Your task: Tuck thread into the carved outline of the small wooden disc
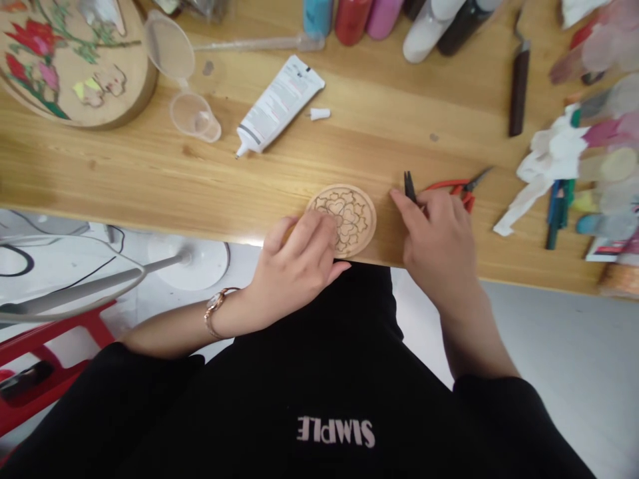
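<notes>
A small round wooden disc point(349, 216) with a burnt flower outline lies at the near edge of the wooden table point(150, 179). My left hand point(298, 266), wearing a wristwatch, rests curled on the disc's left side and holds it down. My right hand point(439, 246) lies just right of the disc, fingers closed over red-handled pliers point(449, 188) whose dark tips poke out past my index finger.
A white glue tube point(279, 103) and its cap point(319, 114) lie mid-table, clear funnels point(184, 80) beside a painted round board point(64, 60). Paint bottles point(359, 16) stand at the back; a dark-handled tool point(519, 86), tissue point(544, 159) and coloured bits lie right.
</notes>
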A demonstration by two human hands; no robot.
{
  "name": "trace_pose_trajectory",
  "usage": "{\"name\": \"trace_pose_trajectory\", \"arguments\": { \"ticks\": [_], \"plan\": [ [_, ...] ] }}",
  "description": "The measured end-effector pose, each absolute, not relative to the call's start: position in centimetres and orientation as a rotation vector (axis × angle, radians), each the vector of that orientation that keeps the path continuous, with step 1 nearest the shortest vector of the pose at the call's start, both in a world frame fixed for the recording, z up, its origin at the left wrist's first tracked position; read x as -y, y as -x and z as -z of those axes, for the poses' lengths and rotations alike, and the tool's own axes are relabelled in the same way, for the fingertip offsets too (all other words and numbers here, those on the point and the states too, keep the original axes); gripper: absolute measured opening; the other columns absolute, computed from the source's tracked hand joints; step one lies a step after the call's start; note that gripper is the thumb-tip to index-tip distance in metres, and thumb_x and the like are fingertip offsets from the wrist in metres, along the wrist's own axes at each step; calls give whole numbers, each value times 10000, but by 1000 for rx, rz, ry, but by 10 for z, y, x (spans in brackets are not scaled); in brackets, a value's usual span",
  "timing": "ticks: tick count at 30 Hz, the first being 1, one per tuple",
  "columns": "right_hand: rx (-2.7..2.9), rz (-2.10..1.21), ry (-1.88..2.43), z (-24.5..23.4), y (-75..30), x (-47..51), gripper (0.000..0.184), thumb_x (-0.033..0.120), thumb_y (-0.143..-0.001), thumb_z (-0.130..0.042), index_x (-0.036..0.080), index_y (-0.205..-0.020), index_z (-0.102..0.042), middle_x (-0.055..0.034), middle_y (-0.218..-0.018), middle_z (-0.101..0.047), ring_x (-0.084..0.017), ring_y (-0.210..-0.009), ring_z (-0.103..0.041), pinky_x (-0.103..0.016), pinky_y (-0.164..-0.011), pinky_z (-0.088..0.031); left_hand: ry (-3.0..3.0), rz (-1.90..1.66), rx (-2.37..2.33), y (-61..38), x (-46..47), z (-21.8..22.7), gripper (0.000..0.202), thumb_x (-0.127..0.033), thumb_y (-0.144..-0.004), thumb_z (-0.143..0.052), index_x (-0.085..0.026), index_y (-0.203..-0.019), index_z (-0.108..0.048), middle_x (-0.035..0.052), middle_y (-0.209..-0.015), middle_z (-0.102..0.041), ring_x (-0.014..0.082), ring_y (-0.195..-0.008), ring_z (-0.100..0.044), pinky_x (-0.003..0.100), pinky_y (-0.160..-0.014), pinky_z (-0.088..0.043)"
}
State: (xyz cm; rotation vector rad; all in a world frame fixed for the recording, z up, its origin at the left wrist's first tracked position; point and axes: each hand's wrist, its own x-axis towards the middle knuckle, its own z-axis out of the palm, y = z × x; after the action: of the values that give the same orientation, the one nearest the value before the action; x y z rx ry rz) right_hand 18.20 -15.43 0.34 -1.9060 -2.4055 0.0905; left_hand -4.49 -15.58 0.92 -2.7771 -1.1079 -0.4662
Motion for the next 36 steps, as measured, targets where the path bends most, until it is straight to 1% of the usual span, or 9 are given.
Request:
{"name": "trace_pose_trajectory", "arguments": {
  "ticks": [5,10,13,16,18,22,25,31,36],
  "plan": [
    [2472,-118,1889,-8,-178,154,521,85,-832,-412,141,-1337,-526,-176,-1040,-587,-325,-964,-561,-519,-792,-510,2786,496,1129,45,157,-7,360,-384,-952,-566,-67,-1076,-682,123,-1133,-718,270,-1068,-636,388,-870,-420],
    [2568,-341,1713,-22,-196,150,662,111,-709,-523,136,-1368,-463,-178,-1147,-569,-333,-1065,-573,-553,-924,-515,2769,514,1118,44,156,-6,366,-391,-953,-570,-69,-1085,-684,119,-1120,-725,268,-1055,-646,389,-858,-432],
    [2572,-487,1574,-29,-212,148,702,109,-665,-521,138,-1363,-455,-181,-1268,-549,-334,-1187,-561,-543,-1003,-499,2764,544,1103,44,155,-6,363,-392,-954,-568,-72,-1075,-690,123,-1099,-729,269,-1042,-649,385,-842,-438],
    [2591,-568,1464,-32,-225,149,693,126,-705,-510,141,-1392,-425,-174,-1379,-523,-321,-1280,-532,-517,-1027,-498,2744,550,1093,44,155,-6,355,-398,-955,-568,-79,-1028,-706,114,-1081,-734,257,-1016,-652,375,-825,-441],
    [2587,-547,1437,-31,-231,148,626,132,-766,-487,157,-1389,-438,-155,-1386,-546,-300,-1270,-552,-500,-1000,-514,2720,554,1088,43,155,-6,371,-410,-955,-568,-73,-1020,-709,106,-1069,-737,251,-1003,-652,369,-821,-443],
    [2624,-55,1446,-25,-246,140,376,107,-857,-461,190,-1183,-629,-123,-1189,-683,-285,-1056,-652,-446,-813,-541,2698,557,1085,42,155,-5,381,-428,-951,-572,-77,-999,-713,94,-1060,-740,247,-996,-649,364,-820,-443],
    [2772,311,1377,-22,-256,131,248,142,-892,-496,191,-1027,-699,-120,-1065,-717,-272,-899,-659,-395,-694,-490,2680,549,1080,42,155,-4,370,-431,-955,-567,-92,-1005,-705,89,-1059,-741,237,-1001,-649,358,-829,-439],
    [2908,409,1102,-23,-258,121,273,114,-949,-435,167,-856,-686,-93,-955,-732,-198,-792,-625,-336,-648,-411,2659,537,1074,43,156,-3,365,-438,-961,-561,-100,-1021,-685,63,-1066,-740,217,-1005,-648,344,-867,-422],
    [2977,515,837,-35,-254,117,212,97,-907,-526,166,-735,-629,-23,-731,-685,-125,-618,-540,-276,-556,-350,2650,497,1075,42,157,-3,369,-440,-966,-552,-101,-1032,-682,60,-1085,-737,215,-1019,-643,351,-860,-420]
  ]
}}
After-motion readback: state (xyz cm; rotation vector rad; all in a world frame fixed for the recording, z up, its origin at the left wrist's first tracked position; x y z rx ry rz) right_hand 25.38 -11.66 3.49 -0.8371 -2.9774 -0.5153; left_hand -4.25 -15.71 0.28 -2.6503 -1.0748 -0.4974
